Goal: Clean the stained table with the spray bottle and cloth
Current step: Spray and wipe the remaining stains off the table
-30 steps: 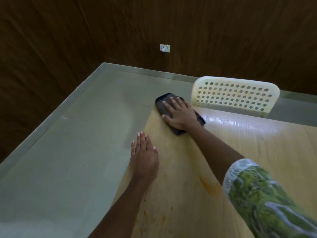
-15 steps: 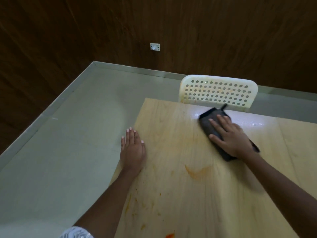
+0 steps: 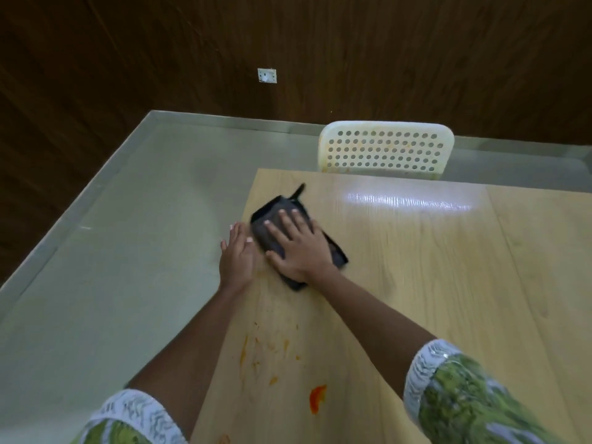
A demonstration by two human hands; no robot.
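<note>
A folded dark cloth (image 3: 275, 216) lies on the light wooden table (image 3: 416, 283) near its far left corner. My right hand (image 3: 298, 248) presses flat on the cloth with straight, spread fingers. My left hand (image 3: 236, 256) rests flat on the table's left edge, just left of the cloth. Orange stains (image 3: 317, 397) and smaller smears (image 3: 256, 350) mark the near part of the table between my forearms. No spray bottle is in view.
A white perforated plastic chair (image 3: 386, 150) stands at the table's far edge. Grey floor (image 3: 112, 267) lies to the left, bounded by dark wood-panelled walls (image 3: 320, 59) with a white socket (image 3: 267, 75).
My right hand has slid the cloth from the right, near the chair, back leftwards to the table's left edge, beside my left hand. The left hand stayed on the edge.
</note>
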